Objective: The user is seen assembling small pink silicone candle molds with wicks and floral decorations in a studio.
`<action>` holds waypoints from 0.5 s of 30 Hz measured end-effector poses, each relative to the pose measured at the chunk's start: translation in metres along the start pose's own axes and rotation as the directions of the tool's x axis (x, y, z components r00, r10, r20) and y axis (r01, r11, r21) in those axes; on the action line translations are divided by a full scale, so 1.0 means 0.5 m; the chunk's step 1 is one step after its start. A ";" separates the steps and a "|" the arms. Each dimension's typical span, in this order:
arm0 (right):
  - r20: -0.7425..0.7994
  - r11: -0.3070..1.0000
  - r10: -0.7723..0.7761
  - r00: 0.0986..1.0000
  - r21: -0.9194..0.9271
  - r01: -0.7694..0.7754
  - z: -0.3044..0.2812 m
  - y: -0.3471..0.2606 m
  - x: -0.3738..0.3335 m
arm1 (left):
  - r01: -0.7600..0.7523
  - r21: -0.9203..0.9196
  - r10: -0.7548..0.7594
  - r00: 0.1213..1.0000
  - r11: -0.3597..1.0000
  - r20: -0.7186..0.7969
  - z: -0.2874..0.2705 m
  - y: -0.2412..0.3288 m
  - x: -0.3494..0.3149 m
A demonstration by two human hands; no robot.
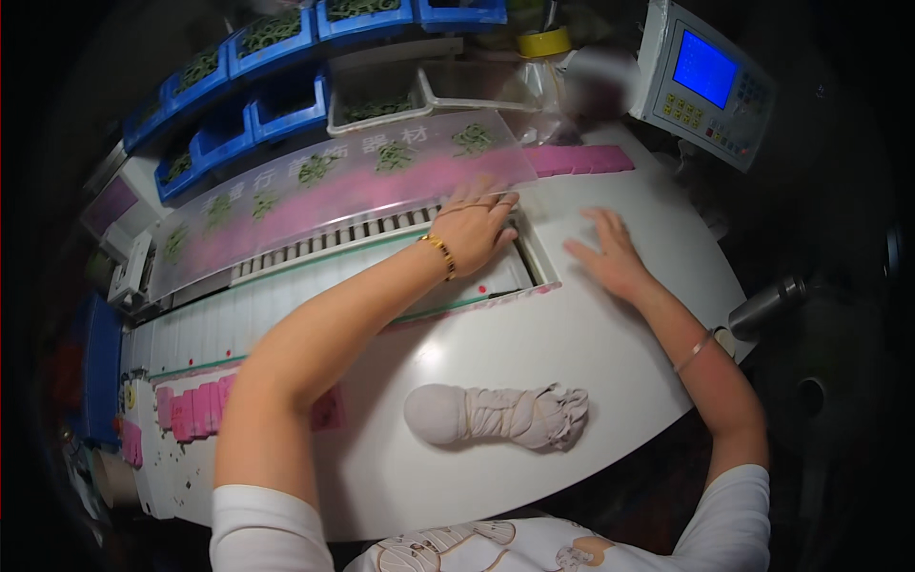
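My left hand (474,229), with a gold bracelet at the wrist, reaches across to the right end of a long slotted tray (538,262) set in the table. Its fingers are stretched out near the edge of a clear plastic sheet (353,195); whether they press on it I cannot tell. Small clumps of green pieces (394,156) sit along that sheet, and pink shows through it. Farther right, my right hand (612,255) is over the white tabletop (610,353), fingers apart and nothing in them. Closer to me lies a pale cloth bundle (496,415) bound with bands.
Blue bins (272,48), some holding green pieces, line the back left beside clear trays (381,100). A control panel with a blue screen (705,69) stands back right. Pink blocks (195,412) lie at the left, more (581,160) behind. A metal cylinder (767,307) juts by the right edge.
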State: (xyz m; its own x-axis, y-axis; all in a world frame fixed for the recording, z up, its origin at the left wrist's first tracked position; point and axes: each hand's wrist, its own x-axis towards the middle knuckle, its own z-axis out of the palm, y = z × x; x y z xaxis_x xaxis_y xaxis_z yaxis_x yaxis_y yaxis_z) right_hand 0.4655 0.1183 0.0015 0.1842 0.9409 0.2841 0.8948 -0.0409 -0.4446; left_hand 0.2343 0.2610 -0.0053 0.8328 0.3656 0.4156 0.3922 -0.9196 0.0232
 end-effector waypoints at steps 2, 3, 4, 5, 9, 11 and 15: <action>-0.098 0.947 0.292 0.951 -0.111 -0.302 0.020 0.147 0.054 | 0.070 -0.071 -0.071 0.997 0.995 -0.007 0.041 0.013 0.100; -0.101 0.944 0.297 0.949 -0.118 -0.308 0.029 0.205 0.078 | 0.172 -0.031 -0.171 0.985 0.985 0.037 0.056 0.013 0.140; -0.187 0.906 0.375 0.908 -0.135 -0.402 0.036 0.257 0.097 | 0.271 0.014 -0.271 0.959 0.963 0.079 0.072 0.013 0.172; -0.265 0.867 0.435 0.861 -0.135 -0.479 0.044 0.281 0.125 | 0.277 0.020 -0.278 0.957 0.961 0.079 0.100 -0.001 0.185; -0.355 0.880 0.422 0.834 -0.060 -0.471 0.075 0.361 0.259 | 0.326 0.145 -0.313 0.944 0.934 -0.106 0.163 -0.065 0.213; -0.385 0.858 0.463 0.799 -0.034 -0.513 0.084 0.405 0.311 | 0.326 -0.008 -0.326 0.945 0.945 -0.007 0.139 -0.068 0.226; -0.399 0.857 0.421 0.814 -0.120 -0.502 0.080 0.458 0.395 | 0.263 -0.043 -0.253 0.955 0.964 0.155 0.101 -0.065 0.240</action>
State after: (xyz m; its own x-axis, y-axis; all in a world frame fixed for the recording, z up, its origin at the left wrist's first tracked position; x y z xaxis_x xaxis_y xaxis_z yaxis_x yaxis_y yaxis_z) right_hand 0.6904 0.3083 -0.0780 0.6892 0.6149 0.3832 0.7229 -0.5474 -0.4217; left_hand 0.3412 0.3421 -0.0020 0.7563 0.6044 0.2505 0.5801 -0.7965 0.1703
